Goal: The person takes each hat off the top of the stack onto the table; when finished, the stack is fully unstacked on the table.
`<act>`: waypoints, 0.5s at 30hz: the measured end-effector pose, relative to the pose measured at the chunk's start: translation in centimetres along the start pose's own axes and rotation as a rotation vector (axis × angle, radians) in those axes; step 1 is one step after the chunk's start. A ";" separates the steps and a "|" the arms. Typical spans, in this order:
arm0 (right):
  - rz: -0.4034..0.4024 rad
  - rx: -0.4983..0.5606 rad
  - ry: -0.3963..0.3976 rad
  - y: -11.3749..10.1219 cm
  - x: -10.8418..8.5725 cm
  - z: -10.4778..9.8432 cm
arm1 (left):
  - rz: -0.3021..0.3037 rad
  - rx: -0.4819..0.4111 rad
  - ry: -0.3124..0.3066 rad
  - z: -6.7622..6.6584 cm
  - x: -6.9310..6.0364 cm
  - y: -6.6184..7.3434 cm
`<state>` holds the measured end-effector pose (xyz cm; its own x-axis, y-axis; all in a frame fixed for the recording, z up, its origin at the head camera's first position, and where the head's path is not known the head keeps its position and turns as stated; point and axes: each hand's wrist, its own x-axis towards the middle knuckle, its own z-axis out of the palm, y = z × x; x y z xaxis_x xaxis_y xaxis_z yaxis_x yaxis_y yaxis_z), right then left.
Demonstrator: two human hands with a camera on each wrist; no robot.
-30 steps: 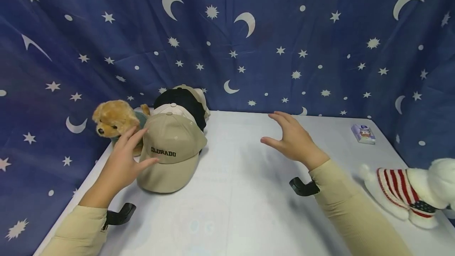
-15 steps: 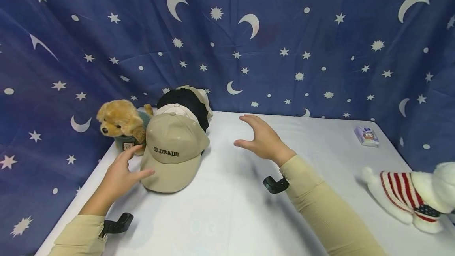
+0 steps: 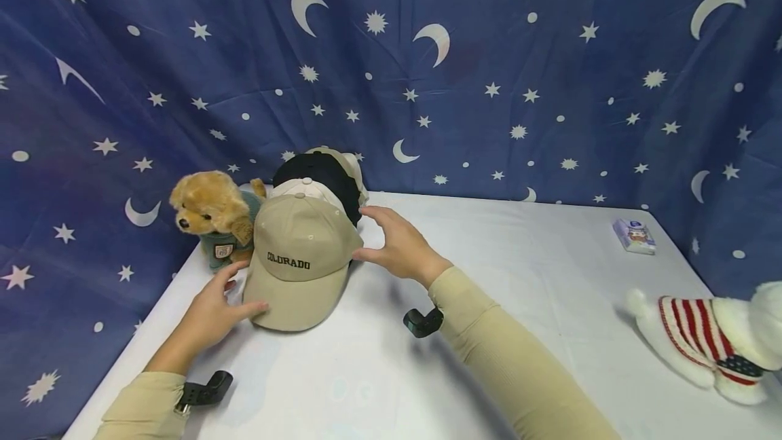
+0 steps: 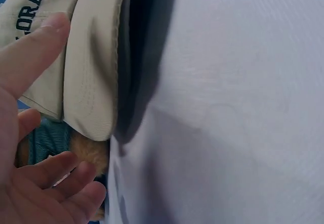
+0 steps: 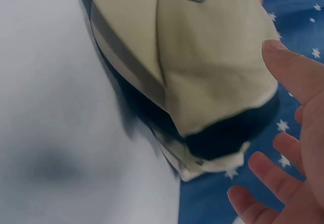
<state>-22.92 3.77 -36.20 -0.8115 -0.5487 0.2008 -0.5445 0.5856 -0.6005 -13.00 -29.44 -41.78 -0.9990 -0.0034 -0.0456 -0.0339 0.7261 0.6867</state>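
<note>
A khaki baseball cap [image 3: 302, 240] lettered COLORADO stands at the front of a row of caps. Behind it show a cream cap [image 3: 310, 188], a black cap [image 3: 320, 172] and part of another beige one. My left hand [image 3: 210, 311] is at the left of the khaki cap's brim, thumb over the brim's edge and fingers spread beside it. At the cap's right side my right hand [image 3: 400, 246] is held with thumb and fingers apart. Both wrist views show each hand's fingers unclosed around the caps; contact is hard to tell.
A plush dog [image 3: 210, 212] in a green garment sits left of the caps. On the white table [image 3: 489, 290] lie a small purple pack [image 3: 635, 235] at the far right and a white plush toy [image 3: 702, 338] in a striped garment. A blue star-patterned curtain [image 3: 464, 87] hangs behind.
My right hand has moved left across the table to the khaki cap's side. My left hand has come down from before the plush dog to the brim. The caps stay in place.
</note>
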 end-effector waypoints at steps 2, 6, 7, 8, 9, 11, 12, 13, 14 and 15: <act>-0.007 0.015 -0.009 -0.3 0.3 0.7 | -0.008 -0.025 -0.010 0.2 0.0 -0.1; -0.004 0.046 -0.024 -0.8 1.0 1.7 | -0.012 -0.060 -0.018 0.5 0.1 -0.5; -0.005 0.050 -0.026 -1.0 1.1 1.9 | -0.014 -0.064 -0.021 0.6 0.1 -0.6; -0.005 0.053 -0.027 -1.1 1.3 2.0 | -0.014 -0.063 -0.021 0.7 0.2 -0.7; -0.007 0.055 -0.026 -1.2 1.4 2.1 | -0.016 -0.061 -0.022 0.7 0.2 -0.7; -0.017 0.054 -0.025 -1.5 1.8 2.1 | -0.026 -0.051 -0.027 0.8 0.1 -0.8; -0.023 0.054 -0.025 -1.6 2.0 2.2 | -0.030 -0.046 -0.031 0.8 0.1 -0.7; -0.029 0.053 -0.025 -1.7 2.2 2.2 | -0.035 -0.040 -0.035 0.8 0.1 -0.7; -0.031 0.056 -0.025 -1.8 2.4 2.2 | -0.040 -0.036 -0.040 0.8 0.1 -0.7; -0.034 0.062 -0.027 -1.8 2.6 2.2 | -0.044 -0.035 -0.045 0.8 0.1 -0.7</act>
<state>-23.56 -0.05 -36.27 -0.7863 -0.5840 0.2017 -0.5570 0.5288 -0.6403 -13.04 -29.42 -42.87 -0.9941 -0.0029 -0.1086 -0.0794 0.7014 0.7083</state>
